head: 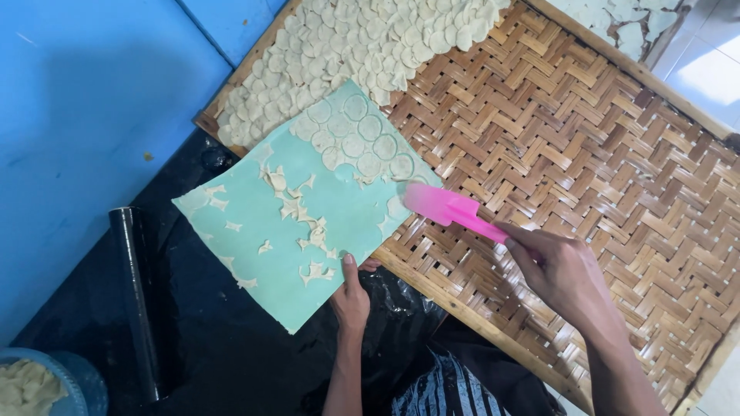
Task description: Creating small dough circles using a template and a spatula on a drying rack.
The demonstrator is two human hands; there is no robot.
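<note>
My left hand point(351, 296) grips the near edge of a pale green sheet point(347, 223), thumb on top, tilting it over the edge of a woven bamboo tray point(586, 154). Round dough discs point(362, 142) cling to the sheet's far corner, and small dough scraps point(297, 208) are scattered across its middle. My right hand point(559, 270) holds a pink spatula point(447, 206) by its handle, with the blade touching the sheet's right edge just below the discs. Many more dough discs point(362, 42) lie heaped on the far left part of the tray.
A black roller point(139, 300) lies on the dark plastic-covered surface point(231, 347) at the left. A blue bowl of dough point(38, 385) sits at the bottom left corner. A blue surface point(85, 115) fills the left. A second tray with discs point(624, 23) shows at top right.
</note>
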